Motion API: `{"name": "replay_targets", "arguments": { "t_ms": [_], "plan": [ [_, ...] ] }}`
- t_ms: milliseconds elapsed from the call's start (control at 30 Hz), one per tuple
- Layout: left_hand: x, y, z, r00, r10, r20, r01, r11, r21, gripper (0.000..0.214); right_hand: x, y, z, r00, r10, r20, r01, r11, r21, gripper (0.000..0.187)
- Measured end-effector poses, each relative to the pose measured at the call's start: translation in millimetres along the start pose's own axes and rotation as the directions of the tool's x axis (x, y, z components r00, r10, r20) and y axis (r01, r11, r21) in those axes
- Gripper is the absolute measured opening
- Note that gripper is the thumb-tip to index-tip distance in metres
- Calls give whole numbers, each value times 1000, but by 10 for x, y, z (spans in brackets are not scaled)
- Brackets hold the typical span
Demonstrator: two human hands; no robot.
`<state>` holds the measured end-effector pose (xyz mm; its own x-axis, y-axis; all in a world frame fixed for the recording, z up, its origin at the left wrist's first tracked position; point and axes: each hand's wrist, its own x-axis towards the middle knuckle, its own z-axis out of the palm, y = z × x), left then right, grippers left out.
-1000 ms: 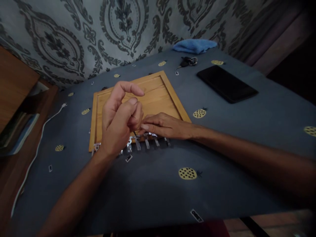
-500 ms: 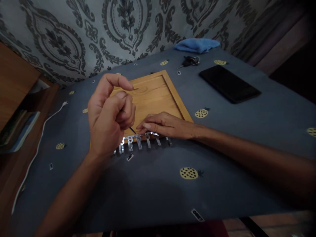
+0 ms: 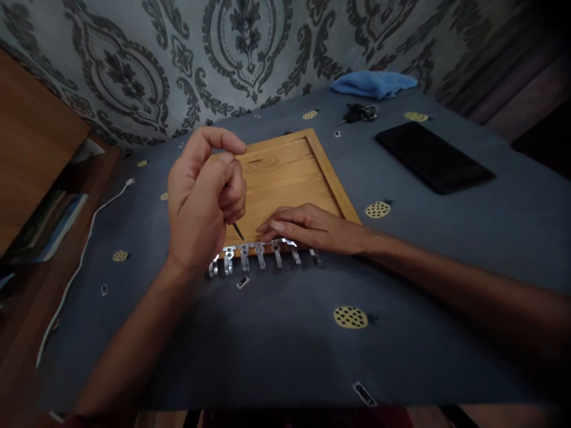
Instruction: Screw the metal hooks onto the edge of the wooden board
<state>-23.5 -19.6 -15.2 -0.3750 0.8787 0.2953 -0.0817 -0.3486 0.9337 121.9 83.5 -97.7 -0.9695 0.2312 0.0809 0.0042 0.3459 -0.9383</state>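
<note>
My left hand (image 3: 203, 208) is closed in a fist above the near left part of a wooden board with a raised frame (image 3: 289, 172). Out of the bottom of the fist comes a thin dark shaft, that of a screwdriver (image 3: 238, 232); its handle is hidden by my fingers. The shaft slants down to a shiny metal hook rail (image 3: 245, 252) along the board's near edge, with several hooks hanging over that edge. My right hand (image 3: 312, 229) lies flat, fingers stretched out, on the board and the right part of the rail.
A black phone (image 3: 435, 156) lies to the right on the blue pineapple-print tablecloth (image 3: 276, 345). Behind it are keys (image 3: 357, 114) and a blue cloth (image 3: 375, 84). A white cable (image 3: 84, 252) runs down the left side, by a wooden shelf with books (image 3: 57, 226).
The whole view has shifted, so the table things sit farther right. My left fist has turned slightly with the screwdriver in it. My right hand stays on the board and rail.
</note>
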Motion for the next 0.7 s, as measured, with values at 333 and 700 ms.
{"name": "replay_targets", "arguments": {
  "t_ms": [333,700],
  "plan": [
    [-36,152,-5,990,139,11,-136,980,-147,28,-16,-179,29,964,-129,-232,124,992,-40,39],
    [-214,118,82,996,-27,88,43,981,-187,13,-283,-560,246,983,-82,-164,84,996,3,37]
  ]
}}
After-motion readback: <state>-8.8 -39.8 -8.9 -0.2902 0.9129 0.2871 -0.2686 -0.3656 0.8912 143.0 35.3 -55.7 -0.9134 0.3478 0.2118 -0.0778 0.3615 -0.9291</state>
